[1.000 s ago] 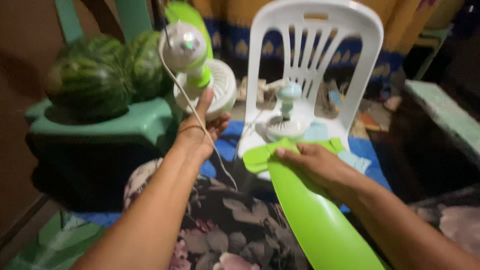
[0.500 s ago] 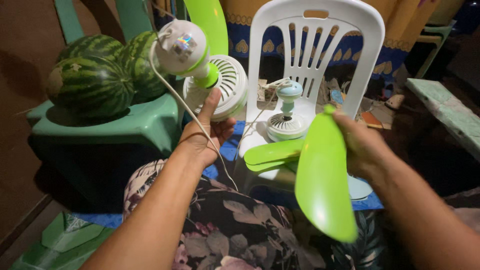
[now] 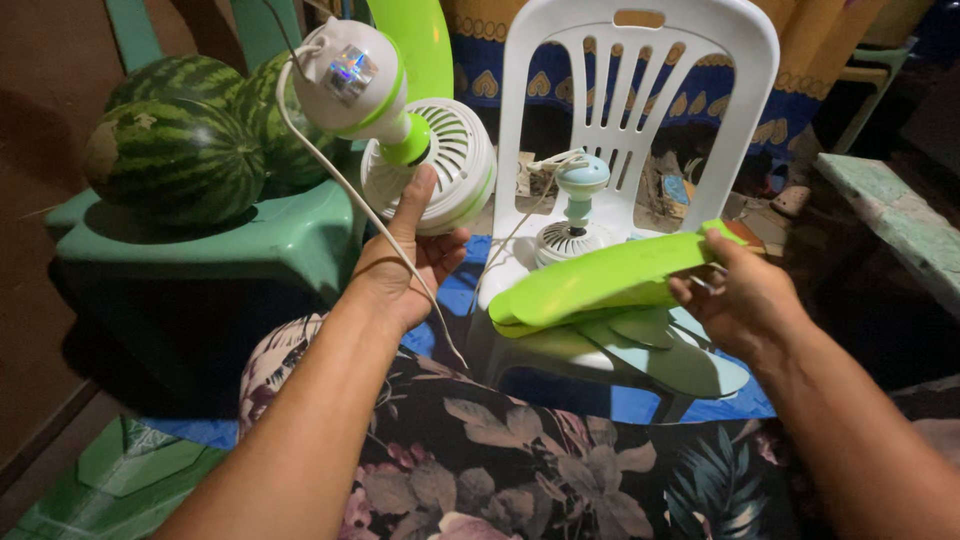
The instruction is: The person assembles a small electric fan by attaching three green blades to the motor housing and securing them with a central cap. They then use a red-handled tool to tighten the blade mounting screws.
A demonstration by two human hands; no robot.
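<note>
Left hand point(image 3: 405, 262) gripping the white fan motor point(image 3: 425, 165) up over my lap, right hand point(image 3: 745, 300) pinching a green blade point(image 3: 600, 278) above the white chair point(image 3: 640, 110) seat edge; I'd keep the blade level while lining it up.

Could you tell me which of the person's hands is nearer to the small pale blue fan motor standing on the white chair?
Right. The right hand holds a green blade just beside the pale blue fan motor; the left hand grips the white fan motor farther away.

watermelons point(image 3: 175, 150): 2 | fan motors point(image 3: 430, 170): 2 | white chair point(image 3: 640, 60): 1
</note>
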